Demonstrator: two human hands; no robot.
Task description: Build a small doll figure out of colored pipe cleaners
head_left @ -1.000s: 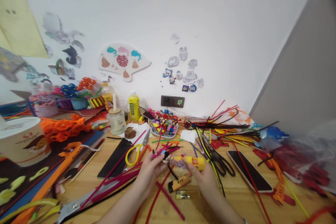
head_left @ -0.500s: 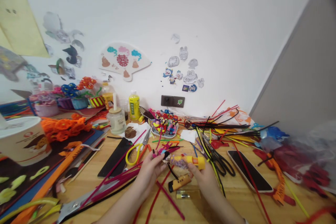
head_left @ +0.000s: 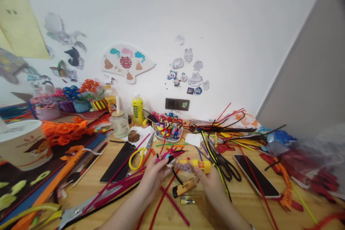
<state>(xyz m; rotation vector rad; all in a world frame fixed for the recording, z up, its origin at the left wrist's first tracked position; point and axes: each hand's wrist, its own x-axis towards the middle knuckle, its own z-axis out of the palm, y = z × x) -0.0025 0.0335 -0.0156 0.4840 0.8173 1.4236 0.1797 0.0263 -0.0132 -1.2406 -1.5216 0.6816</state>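
Note:
My left hand (head_left: 155, 171) pinches a small fuzzy doll (head_left: 170, 160) with a black-and-white head and magenta and blue parts. In my right hand (head_left: 208, 178) is a yellow tool (head_left: 204, 166) with an orange patch like a button. Its front end points left, toward the doll; whether they touch I cannot tell. Purple-grey fuzz (head_left: 183, 165) shows around that front end. Just below the hands lie a tan block (head_left: 184, 187) with a black end and a small clear case (head_left: 188, 200). Magenta and red pipe cleaners (head_left: 175, 206) cross the wood there.
Black-handled scissors (head_left: 228, 167) and a phone (head_left: 256, 175) lie to the right. Yellow-handled scissors (head_left: 136, 159), a black slab (head_left: 118, 161) and large scissors (head_left: 78, 211) are on the left. Behind stand a dish of small dolls (head_left: 169, 129), a jar (head_left: 119, 124) and a yellow bottle (head_left: 137, 108).
The yellow tool and my right hand have shifted very slightly. My left hand keeps the doll in almost the same place.

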